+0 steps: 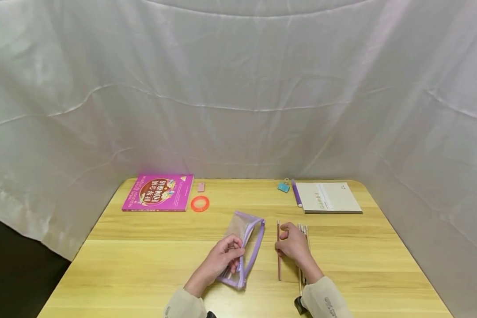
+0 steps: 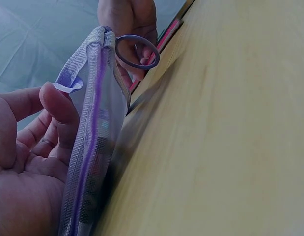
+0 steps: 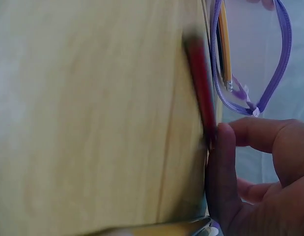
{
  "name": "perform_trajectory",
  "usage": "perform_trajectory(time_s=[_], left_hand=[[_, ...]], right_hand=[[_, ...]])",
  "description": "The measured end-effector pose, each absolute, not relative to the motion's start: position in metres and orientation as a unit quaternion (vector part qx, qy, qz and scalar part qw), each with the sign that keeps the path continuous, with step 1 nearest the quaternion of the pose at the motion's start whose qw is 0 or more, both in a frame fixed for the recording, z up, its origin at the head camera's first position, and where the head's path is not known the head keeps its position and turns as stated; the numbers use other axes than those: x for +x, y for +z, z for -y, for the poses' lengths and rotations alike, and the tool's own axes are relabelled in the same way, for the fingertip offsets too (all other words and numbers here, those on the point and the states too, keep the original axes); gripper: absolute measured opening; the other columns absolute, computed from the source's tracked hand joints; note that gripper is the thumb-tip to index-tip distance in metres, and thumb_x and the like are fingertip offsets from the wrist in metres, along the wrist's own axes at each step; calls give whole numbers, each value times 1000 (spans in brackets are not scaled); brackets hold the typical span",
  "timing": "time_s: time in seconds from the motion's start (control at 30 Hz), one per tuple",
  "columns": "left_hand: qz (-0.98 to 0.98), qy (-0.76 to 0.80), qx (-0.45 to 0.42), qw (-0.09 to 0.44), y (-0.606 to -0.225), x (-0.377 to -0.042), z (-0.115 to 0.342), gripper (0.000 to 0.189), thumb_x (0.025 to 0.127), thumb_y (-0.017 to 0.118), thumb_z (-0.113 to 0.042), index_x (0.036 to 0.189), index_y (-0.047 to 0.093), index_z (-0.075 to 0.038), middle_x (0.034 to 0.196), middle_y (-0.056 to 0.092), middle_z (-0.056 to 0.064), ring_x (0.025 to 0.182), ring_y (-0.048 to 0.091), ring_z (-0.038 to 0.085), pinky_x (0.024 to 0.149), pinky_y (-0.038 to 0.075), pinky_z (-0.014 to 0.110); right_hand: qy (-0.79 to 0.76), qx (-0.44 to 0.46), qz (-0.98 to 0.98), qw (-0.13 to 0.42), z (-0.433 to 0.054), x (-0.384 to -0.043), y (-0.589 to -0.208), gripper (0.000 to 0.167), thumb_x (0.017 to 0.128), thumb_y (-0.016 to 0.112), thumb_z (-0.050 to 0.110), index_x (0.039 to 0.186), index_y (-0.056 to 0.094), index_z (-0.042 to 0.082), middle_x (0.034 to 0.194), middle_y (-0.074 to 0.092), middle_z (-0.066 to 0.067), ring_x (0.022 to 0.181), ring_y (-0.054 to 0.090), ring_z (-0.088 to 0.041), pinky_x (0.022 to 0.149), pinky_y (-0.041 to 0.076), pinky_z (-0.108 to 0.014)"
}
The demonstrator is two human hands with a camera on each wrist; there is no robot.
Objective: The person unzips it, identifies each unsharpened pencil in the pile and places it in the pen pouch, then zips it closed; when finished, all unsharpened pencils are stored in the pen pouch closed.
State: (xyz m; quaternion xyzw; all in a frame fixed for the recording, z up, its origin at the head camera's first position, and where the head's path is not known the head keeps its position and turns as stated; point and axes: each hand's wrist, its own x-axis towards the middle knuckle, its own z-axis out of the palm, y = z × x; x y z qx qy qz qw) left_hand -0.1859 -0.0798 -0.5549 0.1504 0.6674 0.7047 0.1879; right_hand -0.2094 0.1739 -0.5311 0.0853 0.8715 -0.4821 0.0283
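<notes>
My left hand (image 1: 222, 257) grips a clear pencil case (image 1: 257, 240) with purple trim, its thumb and fingers at the zipped edge (image 2: 93, 132). The mouth of the case gapes toward the right. Within its purple rim (image 3: 287, 39), a yellow pencil (image 3: 225, 49) with an eraser end shows in the right wrist view. My right hand (image 1: 295, 244) pinches a dark red pencil (image 1: 279, 269) between thumb and finger, low over the table. Several pencils (image 1: 303, 229) lie beneath the right hand and wrist, which partly hide them.
A pink book (image 1: 179, 194), a small pink eraser (image 1: 201, 187) and a roll of red tape (image 1: 200, 204) lie back left. At back right are a blue binder clip (image 1: 284, 187), a purple pen (image 1: 296, 194) and a pale notebook (image 1: 338, 198). Grey curtains surround the wooden table (image 1: 143, 265).
</notes>
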Motion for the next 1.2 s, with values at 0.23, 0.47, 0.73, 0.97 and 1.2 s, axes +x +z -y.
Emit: perform_trajectory(time_s=[0.23, 0.47, 0.73, 0.97, 1.2], left_hand=[[-664, 708, 152, 186, -555, -186, 80, 27, 101, 63, -12, 111, 50, 9, 82, 54, 0, 58, 52, 7, 50, 48, 17], [-662, 709, 156, 186, -555, -186, 79, 25, 101, 63, -12, 110, 51, 7, 82, 55, -1, 59, 52, 6, 50, 48, 16], [-664, 709, 147, 186, -558, -187, 79, 28, 101, 65, -13, 111, 51, 9, 80, 54, -1, 58, 52, 6, 50, 48, 17], [-667, 706, 146, 186, -559, -188, 80, 24, 101, 65, -13, 110, 52, 6, 81, 55, -1, 58, 52, 6, 50, 48, 16], [-668, 705, 147, 189, -557, -187, 80, 26, 101, 65, -15, 110, 53, 6, 81, 55, 2, 58, 53, 7, 50, 49, 17]], right_hand=[[-446, 89, -890, 16, -177, -213, -531, 57, 76, 72, -7, 131, 57, -10, 89, 65, -13, 52, 61, -13, 50, 56, -27], [-394, 91, -914, 23, -179, -216, -532, 49, 77, 75, 1, 124, 61, -4, 85, 69, -8, 64, 63, -16, 60, 52, -29], [-384, 84, -919, 26, -178, -218, -528, 46, 78, 78, 4, 120, 63, -4, 80, 70, -7, 64, 63, -17, 56, 49, -28], [-451, 92, -887, 40, -176, -218, -529, 40, 81, 76, 1, 117, 61, -7, 76, 73, -10, 56, 68, -16, 51, 59, -30], [-524, 108, -844, 46, -175, -216, -526, 35, 84, 70, -4, 117, 60, -8, 82, 73, -16, 52, 66, -17, 51, 61, -33]])
